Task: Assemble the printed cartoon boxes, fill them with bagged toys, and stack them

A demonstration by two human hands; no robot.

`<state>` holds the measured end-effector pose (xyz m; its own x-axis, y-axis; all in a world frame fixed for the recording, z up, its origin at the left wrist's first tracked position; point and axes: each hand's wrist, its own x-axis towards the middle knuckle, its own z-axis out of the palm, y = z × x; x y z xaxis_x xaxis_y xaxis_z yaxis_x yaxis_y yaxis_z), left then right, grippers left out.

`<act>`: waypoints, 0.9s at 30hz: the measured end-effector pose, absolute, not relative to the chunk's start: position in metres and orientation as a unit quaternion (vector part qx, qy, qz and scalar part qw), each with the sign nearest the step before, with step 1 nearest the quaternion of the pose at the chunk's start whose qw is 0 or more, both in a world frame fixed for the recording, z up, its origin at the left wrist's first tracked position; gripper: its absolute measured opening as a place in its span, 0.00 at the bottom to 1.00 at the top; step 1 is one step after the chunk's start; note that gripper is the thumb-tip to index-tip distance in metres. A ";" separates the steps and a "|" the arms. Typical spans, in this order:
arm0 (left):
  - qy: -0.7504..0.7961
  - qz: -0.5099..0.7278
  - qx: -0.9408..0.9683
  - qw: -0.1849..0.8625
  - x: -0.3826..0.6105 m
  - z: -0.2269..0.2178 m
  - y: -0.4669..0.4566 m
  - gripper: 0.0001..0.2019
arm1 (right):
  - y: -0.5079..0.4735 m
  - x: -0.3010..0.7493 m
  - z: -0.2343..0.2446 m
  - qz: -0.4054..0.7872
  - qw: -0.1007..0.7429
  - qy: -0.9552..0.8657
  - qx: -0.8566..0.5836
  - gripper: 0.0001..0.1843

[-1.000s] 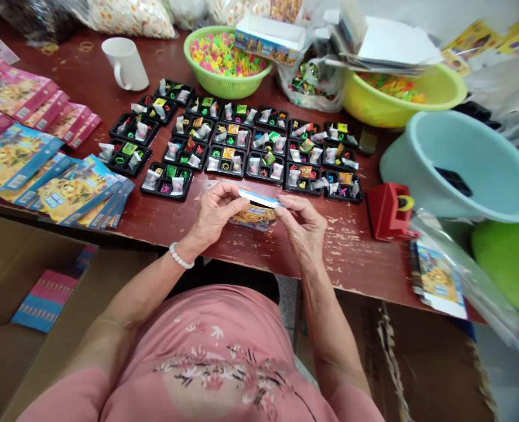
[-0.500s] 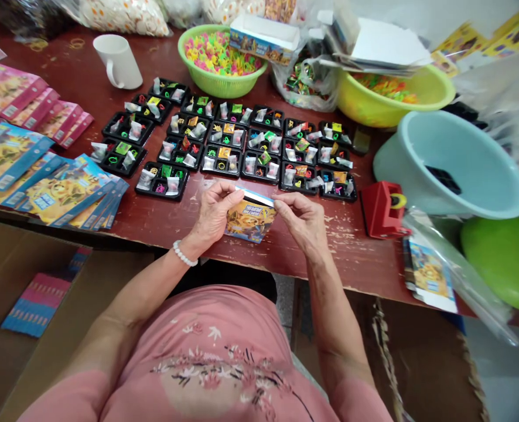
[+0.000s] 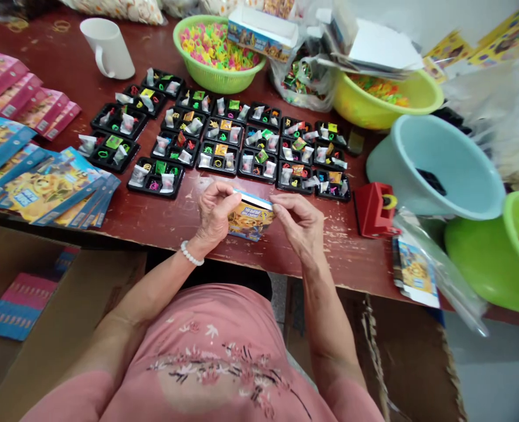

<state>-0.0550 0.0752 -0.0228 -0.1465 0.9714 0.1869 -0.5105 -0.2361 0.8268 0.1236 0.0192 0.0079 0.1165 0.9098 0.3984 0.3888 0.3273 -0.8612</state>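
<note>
A small printed cardboard box [image 3: 249,221], yellow and blue, is held between my two hands above the table's front edge. My left hand [image 3: 217,214] grips its left end, thumb along the upper edge. At the right upper corner, my right hand [image 3: 301,220] pinches the box between thumb and fingers. A white strip shows along the box's top edge; whether that flap is closed I cannot tell. Just beyond the hands, black compartment trays [image 3: 257,164] stand in rows, holding small wrapped packets and bright plastic pieces.
Blue boxes [image 3: 51,184] and pink boxes [image 3: 24,97] are stacked at the left, near a white mug [image 3: 107,48]. A green basket [image 3: 222,79] stands behind the trays. To the right are a red tape dispenser [image 3: 374,211] and a pale blue tub [image 3: 435,152].
The view has shifted slightly, so the table's things sit a little further left. Both hands keep hold of the box, and the left fingers have moved slightly at its upper edge.
</note>
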 end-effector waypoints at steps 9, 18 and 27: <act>0.296 0.687 0.403 0.527 -0.059 -0.023 0.070 0.07 | 0.013 0.125 -0.013 0.161 0.522 -0.658 -0.518 0.14; 0.284 0.700 0.437 0.488 -0.061 -0.034 0.070 0.08 | 0.003 0.118 -0.002 0.265 0.533 -0.596 -0.539 0.14; 0.277 0.705 0.431 0.490 -0.057 -0.035 0.068 0.08 | 0.005 0.118 0.017 0.259 0.502 -0.615 -0.550 0.08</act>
